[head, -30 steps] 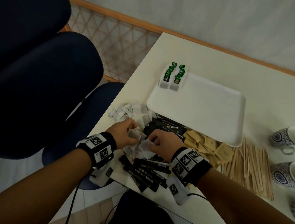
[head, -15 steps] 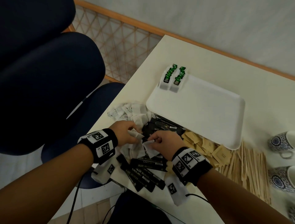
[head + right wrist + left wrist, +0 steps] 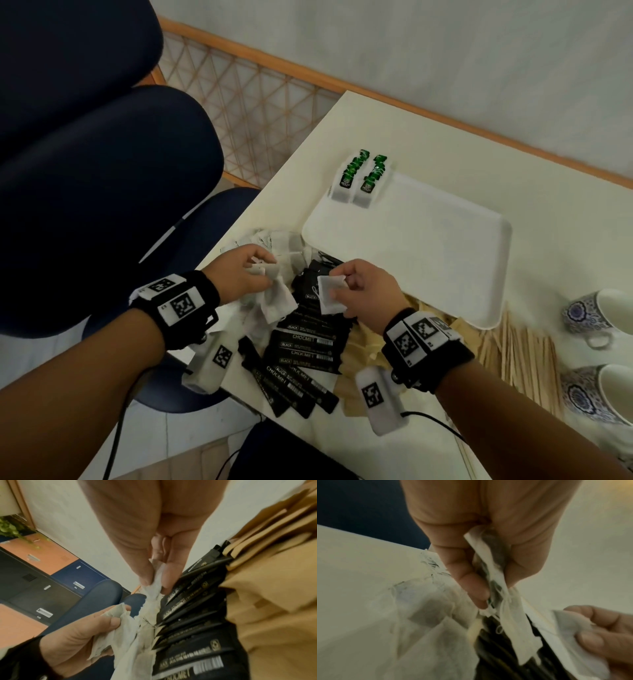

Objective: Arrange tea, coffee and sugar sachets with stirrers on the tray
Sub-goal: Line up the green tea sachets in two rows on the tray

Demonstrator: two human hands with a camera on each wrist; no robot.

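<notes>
Lifted apart since a second ago, my right hand (image 3: 363,291) pinches one tea bag (image 3: 329,294); my left hand (image 3: 241,274) grips a bunch of tea bags (image 3: 274,298) above the surface (image 3: 428,150).

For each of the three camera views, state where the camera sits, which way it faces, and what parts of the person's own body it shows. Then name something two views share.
Head: looks down at the table, tray, both forearms and hands.
Left wrist: looks along the left hand, which pinches a tea bag; right fingers at the edge.
Right wrist: looks along the right hand, which pinches a white sachet; the left hand shows too.
Shared: black coffee sachets.
</notes>
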